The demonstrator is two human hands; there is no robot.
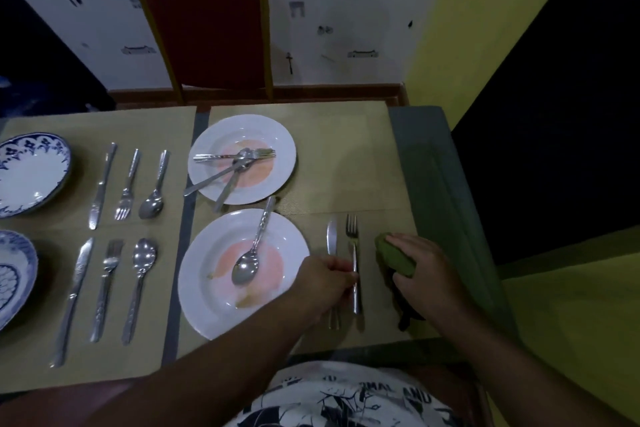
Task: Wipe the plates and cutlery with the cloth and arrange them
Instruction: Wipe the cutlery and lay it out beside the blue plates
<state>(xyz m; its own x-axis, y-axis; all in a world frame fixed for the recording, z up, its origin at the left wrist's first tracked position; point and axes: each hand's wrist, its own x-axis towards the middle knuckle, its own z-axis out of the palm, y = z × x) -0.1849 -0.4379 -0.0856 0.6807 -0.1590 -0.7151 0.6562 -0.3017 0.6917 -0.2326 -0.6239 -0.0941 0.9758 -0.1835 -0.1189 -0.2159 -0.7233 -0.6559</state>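
Observation:
My left hand [323, 283] pinches the handle of a fork [354, 253] that lies on the placemat beside a knife [331, 236]. To the right, my right hand [420, 267] grips a folded green cloth [394, 255] against the mat. Left of the knife sits a white plate [207, 302] with orange smears and a spoon [251, 253] lying in it. Behind it, a second smeared white plate [277, 139] holds crossed cutlery [235, 162].
On the left mat lie two rows of knife, fork and spoon [128, 184], with two blue-patterned plates [31, 170] at the far left. A red chair [207, 25] stands behind the table. The table's right edge [446, 205] is close to my right hand.

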